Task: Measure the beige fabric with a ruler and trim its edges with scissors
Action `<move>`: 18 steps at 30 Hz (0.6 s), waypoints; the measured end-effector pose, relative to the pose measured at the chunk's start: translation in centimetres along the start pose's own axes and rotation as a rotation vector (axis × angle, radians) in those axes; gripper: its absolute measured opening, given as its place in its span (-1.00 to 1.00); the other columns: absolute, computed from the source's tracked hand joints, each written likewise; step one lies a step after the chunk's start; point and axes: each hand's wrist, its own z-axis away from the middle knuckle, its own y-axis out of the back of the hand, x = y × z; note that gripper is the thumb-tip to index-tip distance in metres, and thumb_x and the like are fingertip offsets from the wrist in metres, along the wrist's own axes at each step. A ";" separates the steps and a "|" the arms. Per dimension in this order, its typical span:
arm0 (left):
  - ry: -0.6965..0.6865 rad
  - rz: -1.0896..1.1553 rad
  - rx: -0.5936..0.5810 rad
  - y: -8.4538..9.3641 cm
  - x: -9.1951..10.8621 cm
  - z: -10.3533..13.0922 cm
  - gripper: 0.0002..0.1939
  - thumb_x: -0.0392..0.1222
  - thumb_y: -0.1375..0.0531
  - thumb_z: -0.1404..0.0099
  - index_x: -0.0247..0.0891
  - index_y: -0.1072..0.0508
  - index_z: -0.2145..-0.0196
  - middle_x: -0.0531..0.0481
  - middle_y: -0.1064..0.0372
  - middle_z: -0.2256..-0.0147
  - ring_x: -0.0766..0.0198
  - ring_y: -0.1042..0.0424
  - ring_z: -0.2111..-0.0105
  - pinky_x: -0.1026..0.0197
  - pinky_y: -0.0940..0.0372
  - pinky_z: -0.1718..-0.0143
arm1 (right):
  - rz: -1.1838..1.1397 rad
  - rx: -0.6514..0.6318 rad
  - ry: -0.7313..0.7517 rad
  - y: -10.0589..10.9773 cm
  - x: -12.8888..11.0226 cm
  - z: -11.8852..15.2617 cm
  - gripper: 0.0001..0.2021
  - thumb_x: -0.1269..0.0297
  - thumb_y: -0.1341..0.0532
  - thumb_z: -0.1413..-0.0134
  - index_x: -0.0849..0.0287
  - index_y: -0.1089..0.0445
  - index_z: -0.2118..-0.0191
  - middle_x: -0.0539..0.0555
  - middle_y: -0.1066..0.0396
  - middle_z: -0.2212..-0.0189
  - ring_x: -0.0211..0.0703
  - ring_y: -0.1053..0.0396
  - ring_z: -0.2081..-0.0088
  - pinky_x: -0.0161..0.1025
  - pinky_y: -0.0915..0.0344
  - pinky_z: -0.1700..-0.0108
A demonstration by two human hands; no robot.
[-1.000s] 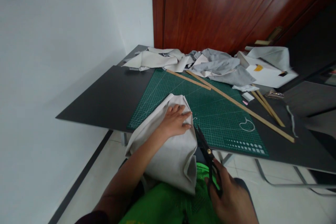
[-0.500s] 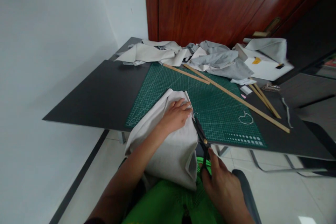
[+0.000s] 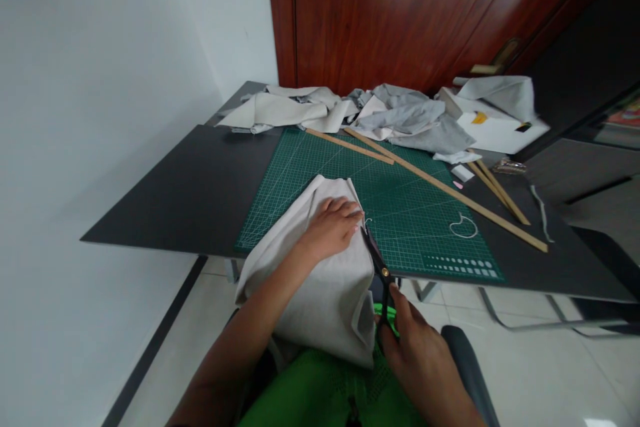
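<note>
My left hand (image 3: 334,227) lies flat on a pale grey folded fabric piece (image 3: 320,307), fingers stretched toward its right edge. The fabric rests partly on the green cutting mat (image 3: 265,213) and hangs over the table edge onto my lap. My right hand (image 3: 417,347) grips the handles of black scissors (image 3: 382,267) with a brass pivot. Their blades point up and left, with tips at the fabric's right edge just below my left fingertips. A short white thread end (image 3: 369,221) curls beside the tips. Whether the blades touch the fabric is hard to see.
Two wooden rulers (image 3: 450,192) lie across the mat, and a white thread loop (image 3: 464,225) is at its right. Crumpled grey fabric (image 3: 410,113) and a white box (image 3: 490,130) line the back of the dark table (image 3: 175,193). A wall (image 3: 125,80) stands at left.
The scissor blades, apart before, are now nearly together, with the tips still at the fabric edge. My left hand keeps its place on the fabric. The whole view has shifted slightly.
</note>
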 end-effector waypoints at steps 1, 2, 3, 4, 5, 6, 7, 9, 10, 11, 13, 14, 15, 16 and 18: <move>0.009 -0.004 -0.004 0.0 0.0 0.1 -0.60 -0.16 -0.06 -0.55 -0.04 -0.44 -0.26 -0.03 -0.33 -0.33 0.00 -0.15 -0.39 -0.19 0.00 -0.41 | 0.000 0.009 -0.002 -0.1 -0.1 0.0 -0.50 0.28 -0.04 -0.36 0.32 -0.16 -0.34 0.37 -0.65 0.15 0.23 -0.66 0.30 0.00 -0.55 0.36; 0.017 -0.007 -0.009 -0.1 0.0 0.1 -0.59 -0.15 -0.05 -0.56 -0.03 -0.43 -0.28 -0.03 -0.32 -0.34 -0.02 -0.14 -0.40 -0.22 0.02 -0.42 | -0.004 0.016 -0.001 -0.1 -0.1 0.0 -0.50 0.29 -0.04 -0.35 0.32 -0.17 -0.34 0.37 -0.66 0.16 0.23 -0.66 0.29 0.01 -0.56 0.35; 0.022 -0.010 -0.014 -0.1 0.0 0.2 -0.58 -0.15 -0.04 -0.56 -0.03 -0.42 -0.29 -0.04 -0.32 -0.35 -0.03 -0.12 -0.41 -0.25 0.04 -0.43 | -0.011 0.023 0.002 -0.1 -0.1 0.0 -0.50 0.30 -0.04 -0.35 0.32 -0.17 -0.34 0.37 -0.66 0.16 0.23 -0.67 0.28 0.01 -0.57 0.32; 0.024 -0.013 -0.020 -0.1 0.0 0.2 -0.57 -0.15 -0.03 -0.57 -0.04 -0.41 -0.30 -0.05 -0.31 -0.36 -0.04 -0.11 -0.42 -0.27 0.04 -0.43 | -0.016 0.027 0.007 -0.2 -0.2 0.0 -0.50 0.30 -0.03 -0.35 0.33 -0.17 -0.34 0.37 -0.66 0.15 0.23 -0.67 0.26 0.01 -0.58 0.31; 0.024 -0.017 -0.025 -0.1 0.0 0.3 -0.57 -0.14 -0.02 -0.57 -0.05 -0.40 -0.31 -0.05 -0.30 -0.36 -0.05 -0.11 -0.43 -0.28 0.05 -0.44 | -0.021 0.025 0.014 -0.2 -0.2 0.0 -0.50 0.30 -0.03 -0.35 0.33 -0.17 -0.34 0.38 -0.66 0.13 0.24 -0.67 0.24 0.01 -0.58 0.29; 0.024 -0.020 -0.030 -0.2 0.1 0.3 -0.56 -0.14 -0.01 -0.58 -0.06 -0.39 -0.32 -0.05 -0.29 -0.37 -0.05 -0.10 -0.43 -0.29 0.05 -0.44 | -0.026 0.018 0.025 -0.3 -0.2 0.1 -0.49 0.31 -0.03 -0.35 0.35 -0.17 -0.34 0.39 -0.66 0.12 0.24 -0.68 0.23 0.02 -0.59 0.28; 0.025 -0.024 -0.033 -0.2 0.2 0.4 -0.56 -0.13 -0.01 -0.58 -0.06 -0.38 -0.33 -0.06 -0.27 -0.38 -0.06 -0.09 -0.44 -0.30 0.06 -0.44 | -0.027 0.010 0.034 -0.3 -0.2 0.1 -0.49 0.32 -0.02 -0.35 0.37 -0.16 -0.35 0.41 -0.66 0.11 0.25 -0.68 0.22 0.03 -0.59 0.27; 0.040 -0.034 -0.037 -0.2 0.5 0.7 -0.54 -0.11 -0.01 -0.57 -0.06 -0.36 -0.34 -0.06 -0.25 -0.40 -0.10 -0.07 -0.45 -0.35 0.07 -0.45 | -0.027 -0.001 0.053 -0.5 -0.1 0.3 -0.47 0.35 0.00 -0.34 0.42 -0.14 -0.36 0.45 -0.65 0.09 0.25 -0.68 0.23 0.05 -0.60 0.27; 0.053 -0.040 -0.037 -0.3 0.8 0.8 -0.53 -0.10 -0.01 -0.57 -0.05 -0.35 -0.35 -0.06 -0.24 -0.40 -0.13 -0.06 -0.45 -0.38 0.08 -0.45 | -0.028 -0.001 0.061 -0.6 -0.1 0.3 -0.46 0.37 0.00 -0.33 0.42 -0.12 -0.37 0.45 -0.65 0.08 0.24 -0.68 0.22 0.05 -0.60 0.27; 0.068 -0.046 -0.036 -0.3 1.1 1.0 -0.53 -0.08 -0.02 -0.57 -0.05 -0.35 -0.36 -0.06 -0.23 -0.41 -0.17 -0.05 -0.46 -0.41 0.10 -0.44 | -0.029 0.006 0.065 -0.7 0.0 0.4 -0.45 0.38 0.00 -0.33 0.42 -0.11 -0.38 0.45 -0.65 0.08 0.24 -0.68 0.21 0.05 -0.60 0.26; 0.096 -0.059 -0.031 -0.5 1.6 1.5 -0.51 -0.05 -0.02 -0.56 -0.05 -0.33 -0.37 -0.05 -0.21 -0.42 -0.23 -0.03 -0.46 -0.46 0.13 -0.44 | -0.030 0.019 0.061 -0.8 0.0 0.4 -0.45 0.39 -0.01 -0.33 0.40 -0.13 -0.38 0.43 -0.66 0.09 0.23 -0.67 0.19 0.04 -0.59 0.23; 0.107 -0.065 -0.026 -0.5 1.9 1.7 -0.51 -0.04 -0.03 -0.56 -0.05 -0.33 -0.37 -0.05 -0.21 -0.42 -0.25 -0.02 -0.46 -0.47 0.14 -0.44 | -0.030 0.019 0.054 -0.8 -0.1 0.4 -0.46 0.39 -0.02 -0.32 0.39 -0.14 -0.37 0.42 -0.66 0.10 0.23 -0.67 0.19 0.03 -0.59 0.23; 0.117 -0.068 -0.020 -0.6 2.1 1.9 -0.51 -0.03 -0.03 -0.56 -0.04 -0.33 -0.37 -0.05 -0.21 -0.42 -0.26 -0.01 -0.47 -0.48 0.15 -0.44 | -0.030 0.016 0.044 -0.8 -0.1 0.4 -0.46 0.38 -0.02 -0.32 0.38 -0.15 -0.37 0.41 -0.67 0.12 0.22 -0.68 0.19 0.02 -0.58 0.24; 0.123 -0.069 -0.014 -0.7 2.3 2.0 -0.50 -0.02 -0.04 -0.55 -0.04 -0.33 -0.37 -0.05 -0.21 -0.42 -0.27 -0.01 -0.47 -0.49 0.16 -0.44 | -0.033 0.010 0.035 -0.7 -0.1 0.4 -0.47 0.38 -0.02 -0.31 0.39 -0.17 -0.36 0.41 -0.67 0.12 0.22 -0.68 0.21 0.01 -0.58 0.26; 0.128 -0.069 -0.004 -0.7 2.5 2.2 -0.50 -0.01 -0.05 -0.55 -0.02 -0.33 -0.37 -0.05 -0.22 -0.42 -0.27 -0.02 -0.46 -0.49 0.16 -0.44 | -0.054 -0.004 0.025 -0.5 -0.3 0.2 -0.48 0.36 -0.01 -0.33 0.40 -0.17 -0.35 0.42 -0.67 0.12 0.22 -0.67 0.25 0.01 -0.56 0.30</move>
